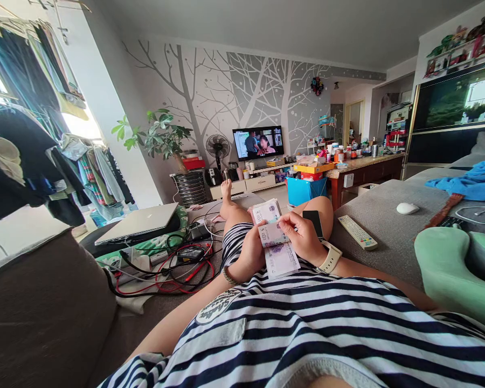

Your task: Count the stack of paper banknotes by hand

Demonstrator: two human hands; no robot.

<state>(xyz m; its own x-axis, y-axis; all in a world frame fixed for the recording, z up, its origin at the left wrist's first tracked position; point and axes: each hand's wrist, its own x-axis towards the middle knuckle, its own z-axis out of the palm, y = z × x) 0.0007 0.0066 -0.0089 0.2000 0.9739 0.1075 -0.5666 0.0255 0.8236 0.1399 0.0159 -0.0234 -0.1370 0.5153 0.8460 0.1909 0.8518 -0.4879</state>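
Note:
Over my lap, my left hand (252,250) is closed round a stack of banknotes (269,211), which is bent over its fingers. Pinched between thumb and fingers, the edge of the stack's front note is in my right hand (307,237), which wears a pale watch (331,257). One purple-grey banknote (282,261) hangs lower, below the stack and in front of my striped shirt. Just beyond my right hand a dark phone (312,222) rests on my thigh. How many notes the stack has cannot be made out.
Left of my legs lie tangled cables (186,258) and a silver laptop (139,223). To the right on the sofa are a remote control (358,232), a white mouse (407,208) and a green neck pillow (448,264). Farther off stand a blue box (305,191) and a cluttered table (372,164).

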